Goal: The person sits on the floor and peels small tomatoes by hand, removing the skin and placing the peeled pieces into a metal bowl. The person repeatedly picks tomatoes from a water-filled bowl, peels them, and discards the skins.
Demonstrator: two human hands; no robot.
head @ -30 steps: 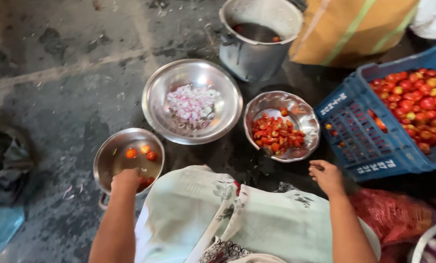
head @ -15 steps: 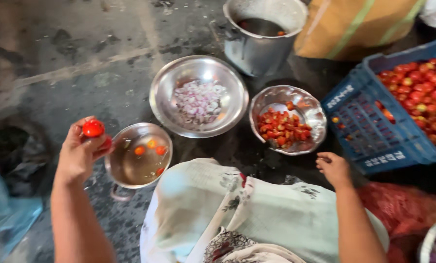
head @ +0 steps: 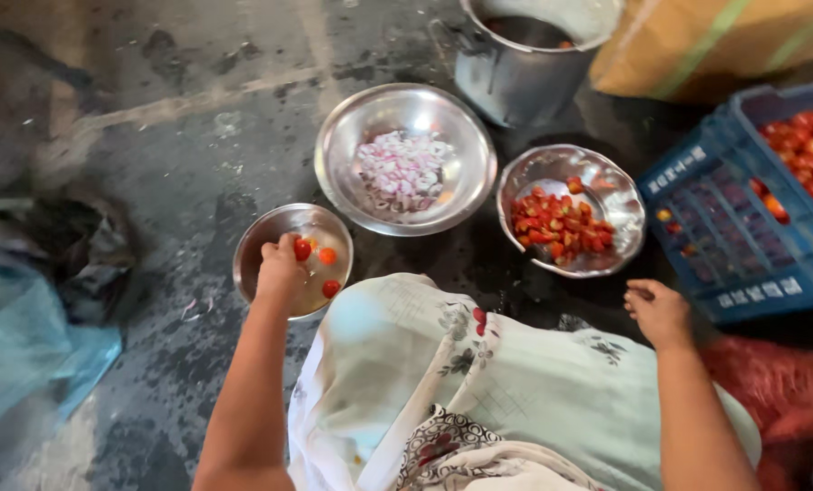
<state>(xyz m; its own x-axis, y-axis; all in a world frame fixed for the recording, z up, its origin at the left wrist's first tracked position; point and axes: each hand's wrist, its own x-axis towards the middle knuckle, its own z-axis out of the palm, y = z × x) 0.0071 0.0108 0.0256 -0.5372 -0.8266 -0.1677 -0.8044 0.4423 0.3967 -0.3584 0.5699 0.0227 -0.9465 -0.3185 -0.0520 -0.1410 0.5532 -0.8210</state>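
Now, surroundings: large steel bowl [head: 406,159] of chopped onion ahead; steel bowl [head: 572,209] of cut tomato pieces to its right; blue crate [head: 743,236] of tomatoes at far right; metal pot [head: 524,55] behind.
Obstructions: my cloth-covered knee [head: 479,373] sits between my two arms.
Small water bowl: [head: 293,259] front left, three tomatoes afloat.
Left hand: [head: 281,268] fingers bunched, dipped into the bowl, touching one tomato [head: 303,248]; cannot tell if gripped.
Right hand: [head: 658,311] loosely curled, holding nothing, near the crate.
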